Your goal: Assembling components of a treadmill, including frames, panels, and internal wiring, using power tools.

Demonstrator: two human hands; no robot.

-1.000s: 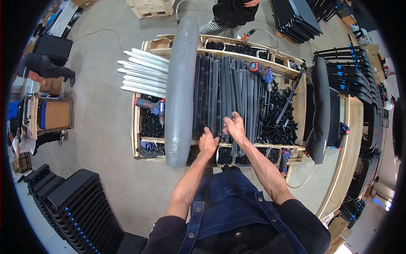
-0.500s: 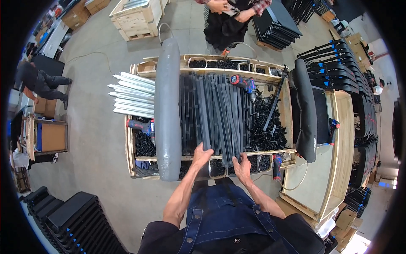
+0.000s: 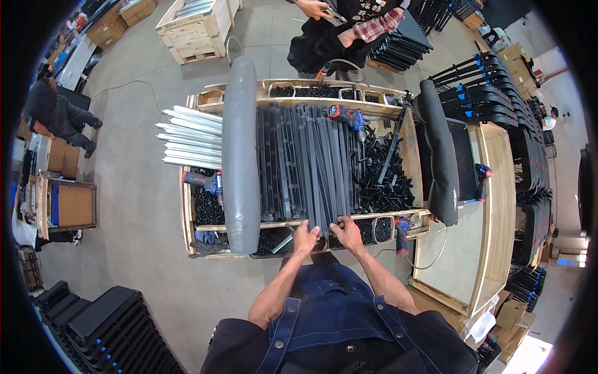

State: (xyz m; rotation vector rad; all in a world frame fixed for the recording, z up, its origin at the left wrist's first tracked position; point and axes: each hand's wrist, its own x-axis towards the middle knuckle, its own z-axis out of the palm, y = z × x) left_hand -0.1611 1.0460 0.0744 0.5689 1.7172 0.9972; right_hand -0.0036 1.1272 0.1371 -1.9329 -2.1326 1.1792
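- Both hands rest at the near ends of a row of long black bars [image 3: 311, 165]: the left hand [image 3: 305, 239] and the right hand [image 3: 347, 234] sit close together, fingers curled over the bar ends. Whether either truly clamps a bar cannot be told.
- Wooden work crate [image 3: 185, 218] holds the bars — their long axis runs straight away from the person, toward a co-worker standing at the far side.
- Grey padded roll [image 3: 240, 156] lies parallel to the bars, just left of them, nearer the left hand.
- Black cushion [image 3: 439, 156] lies parallel on the right, well apart from the hands.
- Loose black fittings [image 3: 386, 184] fill the crate between bars and cushion.
- Small cordless drill [image 3: 402, 234] sits near the right hand — just beside the crate's near rail.
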